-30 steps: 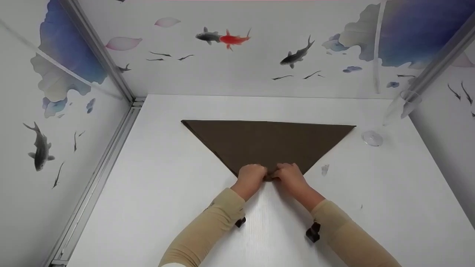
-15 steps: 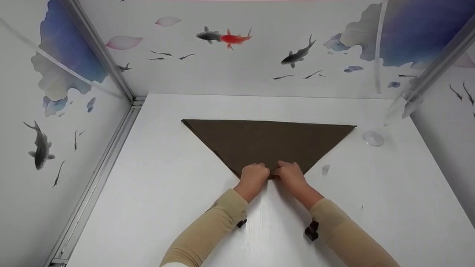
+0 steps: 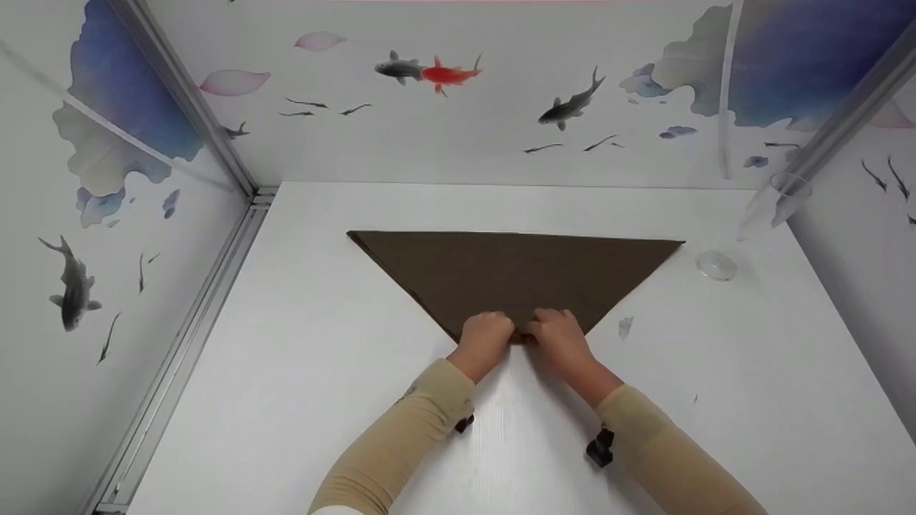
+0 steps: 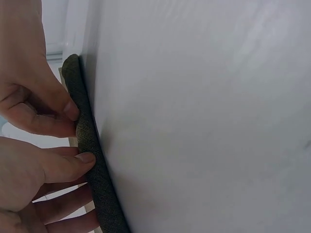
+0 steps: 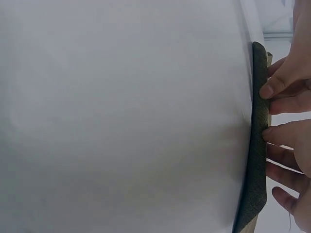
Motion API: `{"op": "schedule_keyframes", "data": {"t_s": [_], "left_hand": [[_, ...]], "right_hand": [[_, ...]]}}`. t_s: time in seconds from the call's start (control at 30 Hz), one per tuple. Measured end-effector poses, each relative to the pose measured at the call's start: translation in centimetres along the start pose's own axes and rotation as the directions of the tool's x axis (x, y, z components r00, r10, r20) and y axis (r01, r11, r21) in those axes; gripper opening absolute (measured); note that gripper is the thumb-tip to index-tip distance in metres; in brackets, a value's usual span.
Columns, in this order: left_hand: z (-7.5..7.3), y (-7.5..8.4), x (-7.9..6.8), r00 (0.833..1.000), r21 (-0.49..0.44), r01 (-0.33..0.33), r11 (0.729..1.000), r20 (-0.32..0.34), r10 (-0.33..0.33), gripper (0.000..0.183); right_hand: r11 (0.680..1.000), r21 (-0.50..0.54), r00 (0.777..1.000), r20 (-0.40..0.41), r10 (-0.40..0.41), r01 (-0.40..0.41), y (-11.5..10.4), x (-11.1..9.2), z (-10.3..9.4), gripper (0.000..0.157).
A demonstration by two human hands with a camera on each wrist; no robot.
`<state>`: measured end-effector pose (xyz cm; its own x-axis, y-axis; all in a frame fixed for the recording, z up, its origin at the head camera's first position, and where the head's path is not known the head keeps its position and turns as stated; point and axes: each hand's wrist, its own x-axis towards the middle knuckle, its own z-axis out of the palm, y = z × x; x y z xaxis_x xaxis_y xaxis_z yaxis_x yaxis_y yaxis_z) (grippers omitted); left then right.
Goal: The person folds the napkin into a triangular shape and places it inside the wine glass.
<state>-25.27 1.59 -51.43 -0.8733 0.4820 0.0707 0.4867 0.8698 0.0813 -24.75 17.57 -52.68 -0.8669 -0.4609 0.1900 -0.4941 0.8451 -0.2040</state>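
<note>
A dark brown cloth (image 3: 515, 272) lies folded as a triangle, long side away from me, its near corner rolled into a short, narrow roll. My left hand (image 3: 486, 336) pinches this rolled edge from the left. Close beside it, my right hand (image 3: 559, 342) grips the same edge. In the left wrist view the cloth roll (image 4: 99, 179) looks slightly twisted, thumbs on its near side and fingers behind. The right wrist view also shows the rolled cloth (image 5: 257, 160) under both thumbs. From the head, the fingertips are mostly hidden by the hands.
A clear round disc (image 3: 716, 265) lies on the white table (image 3: 286, 400) right of the cloth. Behind it stands a transparent cup-like thing (image 3: 776, 204). Walls with painted fish and metal rails (image 3: 229, 214) border the table.
The rolled near edge has shifted slightly away from me, and both hands have moved a little forward with it. The rest of the cloth lies as before.
</note>
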Motion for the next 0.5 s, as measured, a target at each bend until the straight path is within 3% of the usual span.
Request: {"op": "schedule_keyframes", "data": {"t_s": [0.27,0.5], "left_hand": [[0.20,-0.24,0.39,0.996,0.003,0.053,0.999,0.071,-0.053,0.014],[0.27,-0.45,0.50,0.996,-0.022,0.058,0.998,0.064,-0.056,0.016]], "right_hand": [[1.000,0.002,1.000,0.017,-0.023,0.023,0.01,-0.23,-0.20,0.020],[1.000,-0.009,1.000,0.014,-0.018,0.018,-0.01,0.03,-0.39,0.015]]}}
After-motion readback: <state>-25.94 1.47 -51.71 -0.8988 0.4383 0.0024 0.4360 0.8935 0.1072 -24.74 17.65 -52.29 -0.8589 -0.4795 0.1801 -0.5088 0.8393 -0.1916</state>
